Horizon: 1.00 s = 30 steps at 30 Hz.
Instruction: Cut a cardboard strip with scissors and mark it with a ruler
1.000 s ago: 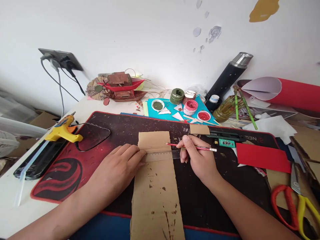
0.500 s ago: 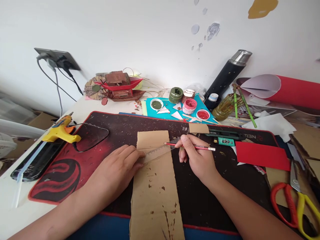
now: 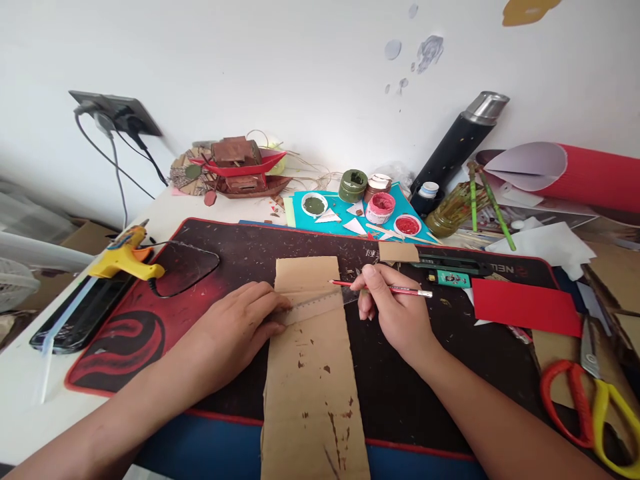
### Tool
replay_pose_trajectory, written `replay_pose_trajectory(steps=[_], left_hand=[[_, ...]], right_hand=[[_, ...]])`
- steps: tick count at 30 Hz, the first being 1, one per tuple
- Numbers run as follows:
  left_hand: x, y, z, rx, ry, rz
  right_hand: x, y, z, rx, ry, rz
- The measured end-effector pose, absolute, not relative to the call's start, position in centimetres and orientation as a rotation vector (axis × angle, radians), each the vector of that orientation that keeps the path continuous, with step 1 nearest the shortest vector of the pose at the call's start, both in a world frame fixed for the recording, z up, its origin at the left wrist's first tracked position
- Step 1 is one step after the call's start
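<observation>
A long strip of brown cardboard [image 3: 310,373], flecked with dark paint, lies lengthwise on the black and red desk mat [image 3: 410,400]. Across its upper part rests a clear ruler [image 3: 317,305], slightly slanted. My left hand [image 3: 245,327] grips the ruler's left end between thumb and fingers at the strip's left edge. In my right hand [image 3: 393,307] is a red and black pencil [image 3: 407,291], pinched between thumb and fingers. Its tip points left, over the cardboard just above the ruler; whether it touches cannot be made out.
A yellow glue gun [image 3: 127,260] with its cord lies left. Behind stand open paint jars [image 3: 353,187], a model boat [image 3: 240,167] and a black thermos [image 3: 457,147]. To the right are red paper [image 3: 525,307], a utility knife [image 3: 450,265] and scissors [image 3: 590,387].
The ruler's right part sits slightly lower, and its slant is a little flatter. Both hands keep their holds; the view has shifted slightly.
</observation>
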<state>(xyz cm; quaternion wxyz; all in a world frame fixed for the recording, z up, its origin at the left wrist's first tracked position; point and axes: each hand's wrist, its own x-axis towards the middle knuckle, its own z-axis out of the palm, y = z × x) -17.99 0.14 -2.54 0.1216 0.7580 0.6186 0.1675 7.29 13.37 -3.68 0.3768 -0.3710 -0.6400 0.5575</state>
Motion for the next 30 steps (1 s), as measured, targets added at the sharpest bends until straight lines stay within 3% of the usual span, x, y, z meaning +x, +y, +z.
replay_pose_trajectory(steps=[21,30], left_hand=[[-19.2,0.1,-1.0,2.109,1.615,0.4],[-19.9,1.6,-2.1,2.1,1.94,0.729]], right_hand=[[7.3,13.2,-3.6,-0.959,-1.636,1.444],[7.2,13.4,-3.7,-0.933,-1.609,1.443]])
